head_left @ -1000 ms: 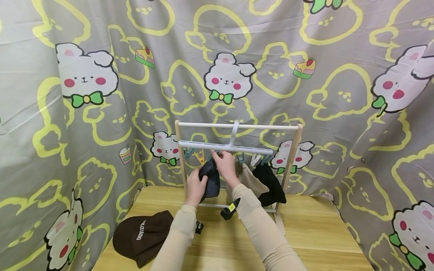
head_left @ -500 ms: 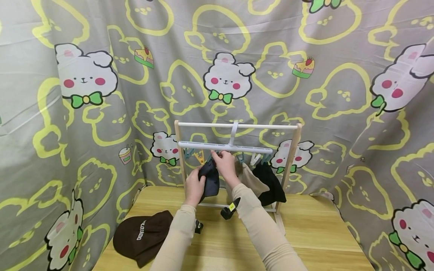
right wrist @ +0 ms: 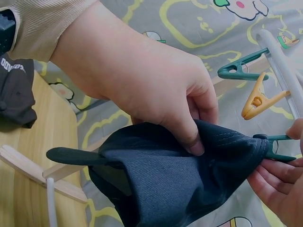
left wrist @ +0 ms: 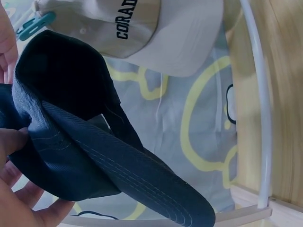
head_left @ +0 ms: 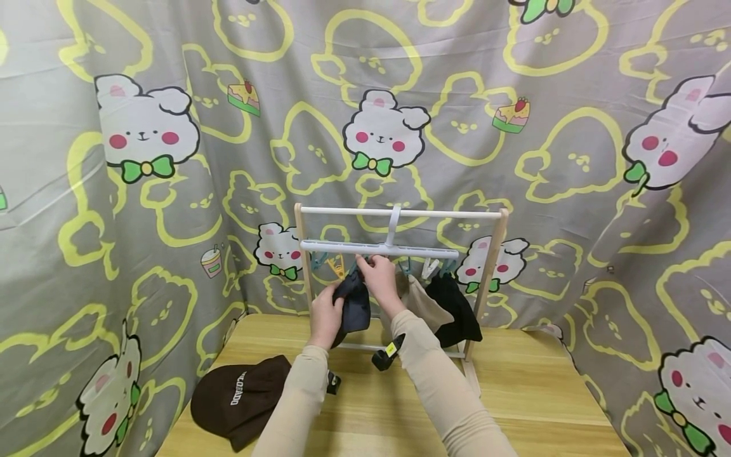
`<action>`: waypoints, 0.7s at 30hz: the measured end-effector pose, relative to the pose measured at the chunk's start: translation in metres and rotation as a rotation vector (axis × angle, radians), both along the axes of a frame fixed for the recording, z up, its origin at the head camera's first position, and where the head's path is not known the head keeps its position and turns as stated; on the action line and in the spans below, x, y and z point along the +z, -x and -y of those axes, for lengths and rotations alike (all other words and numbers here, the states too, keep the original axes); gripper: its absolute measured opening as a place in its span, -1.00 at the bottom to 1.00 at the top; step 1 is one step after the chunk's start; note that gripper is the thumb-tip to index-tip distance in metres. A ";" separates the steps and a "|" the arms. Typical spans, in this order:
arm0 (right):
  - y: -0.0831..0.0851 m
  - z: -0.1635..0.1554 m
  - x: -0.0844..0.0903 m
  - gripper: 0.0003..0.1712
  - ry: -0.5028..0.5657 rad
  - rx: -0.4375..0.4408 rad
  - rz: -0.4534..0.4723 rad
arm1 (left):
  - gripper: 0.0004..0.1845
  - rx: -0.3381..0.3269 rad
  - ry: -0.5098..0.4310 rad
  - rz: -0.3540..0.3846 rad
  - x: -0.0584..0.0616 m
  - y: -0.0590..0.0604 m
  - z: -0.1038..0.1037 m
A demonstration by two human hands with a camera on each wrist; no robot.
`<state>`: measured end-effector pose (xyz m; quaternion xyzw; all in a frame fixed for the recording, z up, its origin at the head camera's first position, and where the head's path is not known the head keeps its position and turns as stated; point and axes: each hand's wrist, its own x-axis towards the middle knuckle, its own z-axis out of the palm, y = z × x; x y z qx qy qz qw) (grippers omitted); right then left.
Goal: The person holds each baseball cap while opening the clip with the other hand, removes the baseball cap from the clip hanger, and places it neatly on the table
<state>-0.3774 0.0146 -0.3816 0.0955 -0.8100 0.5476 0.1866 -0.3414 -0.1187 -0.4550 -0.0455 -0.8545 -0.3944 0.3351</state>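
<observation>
My left hand (head_left: 327,314) grips a navy baseball cap (right wrist: 161,175), thumb on the crown and fingers behind it. In the left wrist view the cap's dark inside and stitched brim show. My right hand (head_left: 378,279) is up under the hanger bar and pinches the handles of a dark green clothespin (right wrist: 274,147) between thumb and fingers. The pin's tip sits at the cap's edge. Beside them hang a beige cap (left wrist: 180,38) with dark lettering, close to a teal clothespin (left wrist: 35,26), and a black cap (head_left: 457,311).
A white clip hanger (head_left: 342,246) hangs from the white rail (head_left: 451,214) of a wooden-sided rack (head_left: 492,273). A yellow clothespin (right wrist: 259,99) and a green one (right wrist: 241,66) dangle from it. A brown cap (head_left: 237,400) lies on the wooden table (head_left: 531,393), before a patterned curtain (head_left: 474,57).
The left hand has shifted slightly to the left, still holding the navy cap. The right hand stays in place at the clothespin.
</observation>
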 end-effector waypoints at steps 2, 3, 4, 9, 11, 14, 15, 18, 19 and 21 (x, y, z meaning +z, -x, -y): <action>0.000 0.000 0.000 -0.41 -0.006 -0.005 -0.002 | -0.73 0.003 0.005 0.001 -0.001 0.000 0.000; 0.000 0.000 0.000 -0.41 -0.009 -0.008 -0.005 | -0.73 0.004 0.006 0.001 -0.001 -0.001 0.000; 0.000 0.000 0.000 -0.41 -0.014 -0.012 -0.008 | -0.73 0.005 0.007 0.002 -0.001 -0.001 0.000; 0.000 0.000 0.000 -0.40 -0.032 -0.020 -0.012 | -0.73 0.009 0.009 0.000 -0.003 -0.002 0.000; 0.000 0.000 -0.001 -0.40 -0.035 -0.018 -0.006 | -0.73 0.009 0.009 -0.004 -0.004 -0.002 0.000; 0.000 0.000 -0.002 -0.40 -0.039 -0.016 -0.003 | -0.73 0.003 0.008 -0.007 -0.004 -0.003 0.000; -0.001 0.000 -0.002 -0.41 -0.040 -0.017 -0.003 | -0.73 0.001 0.007 -0.007 -0.005 -0.003 0.000; -0.001 0.000 -0.001 -0.41 -0.046 -0.019 -0.006 | -0.74 -0.004 0.004 -0.002 -0.005 -0.004 0.000; -0.001 0.000 -0.001 -0.41 -0.048 -0.020 -0.007 | -0.74 -0.005 0.003 -0.002 -0.005 -0.004 0.000; -0.001 0.000 -0.001 -0.42 -0.048 -0.019 -0.008 | -0.75 -0.005 0.001 -0.002 -0.006 -0.004 0.001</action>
